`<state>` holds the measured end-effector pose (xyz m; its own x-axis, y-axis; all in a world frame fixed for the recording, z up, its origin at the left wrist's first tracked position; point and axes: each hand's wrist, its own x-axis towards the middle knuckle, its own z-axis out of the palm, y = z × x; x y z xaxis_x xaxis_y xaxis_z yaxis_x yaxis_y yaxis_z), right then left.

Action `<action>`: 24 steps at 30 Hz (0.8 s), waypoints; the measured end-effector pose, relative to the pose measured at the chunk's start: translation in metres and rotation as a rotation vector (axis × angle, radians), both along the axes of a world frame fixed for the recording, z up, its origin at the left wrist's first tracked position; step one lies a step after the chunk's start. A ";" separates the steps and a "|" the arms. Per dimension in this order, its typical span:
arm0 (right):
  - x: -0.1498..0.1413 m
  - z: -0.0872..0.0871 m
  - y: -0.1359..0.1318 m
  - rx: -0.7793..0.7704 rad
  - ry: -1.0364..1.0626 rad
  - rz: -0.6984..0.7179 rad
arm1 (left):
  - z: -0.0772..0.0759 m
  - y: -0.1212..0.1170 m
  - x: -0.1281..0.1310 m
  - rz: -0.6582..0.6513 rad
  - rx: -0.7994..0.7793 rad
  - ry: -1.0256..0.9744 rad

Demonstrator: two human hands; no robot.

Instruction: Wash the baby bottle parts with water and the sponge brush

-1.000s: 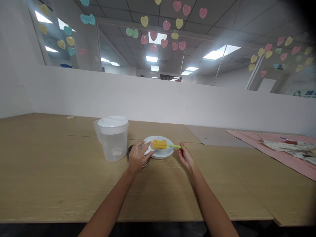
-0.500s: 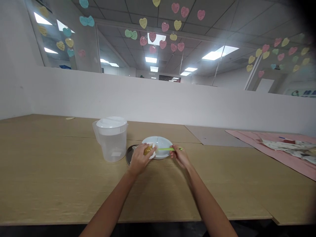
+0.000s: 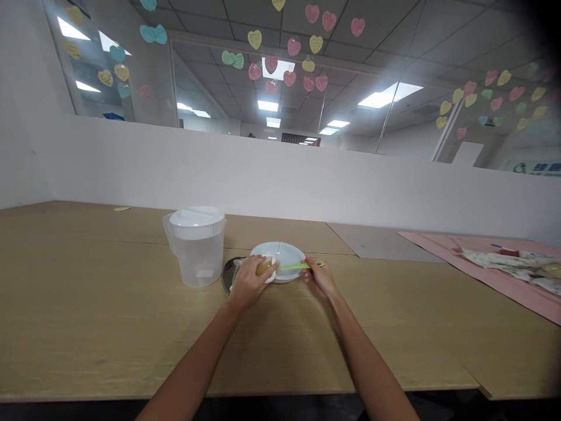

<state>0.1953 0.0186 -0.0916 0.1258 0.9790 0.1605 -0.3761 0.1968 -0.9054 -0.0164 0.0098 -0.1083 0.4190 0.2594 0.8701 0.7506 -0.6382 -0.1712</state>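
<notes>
My left hand point(image 3: 250, 283) is wrapped round a small cup point(image 3: 264, 267) with a yellowish-brown side and a white rim. The cup is tipped on its side, its mouth facing right over a pale oval divided dish point(image 3: 290, 255). Between the fingers of my right hand point(image 3: 319, 278) is a slim light-green utensil point(image 3: 297, 266) with a hole in its handle end. It points left, its far tip at the cup's mouth; the tip's shape cannot be made out. Partly behind my left hand lies a dark round tray point(image 3: 227, 273) with something small and pale on it.
A lidded clear plastic pitcher point(image 3: 200, 251) stands left of the dish on the wooden table point(image 3: 109, 316). A pink cloth point(image 3: 427, 244) with patterned fabric point(image 3: 495, 262) lies at the right. Behind the table is a low white wall point(image 3: 263, 178) with glass above.
Almost nothing differs. Both hands hold the cup and the green utensil in nearly the same place, and the view has shifted slightly.
</notes>
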 end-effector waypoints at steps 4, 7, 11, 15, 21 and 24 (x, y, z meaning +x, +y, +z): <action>-0.001 0.002 -0.002 0.020 -0.068 0.033 | 0.000 -0.003 0.005 0.013 0.091 0.027; -0.001 0.002 -0.002 0.020 -0.096 0.017 | 0.003 -0.004 0.007 0.033 0.137 0.004; 0.000 0.003 -0.004 0.022 -0.156 0.049 | 0.004 -0.002 0.002 0.032 0.163 -0.008; 0.003 0.005 -0.005 0.032 -0.184 0.091 | 0.003 0.000 -0.003 0.017 0.184 -0.020; 0.007 0.003 -0.001 0.035 -0.160 0.032 | 0.004 -0.001 -0.002 0.031 0.150 -0.003; 0.006 0.001 0.000 0.038 -0.168 0.038 | 0.006 -0.001 -0.002 0.048 0.140 -0.001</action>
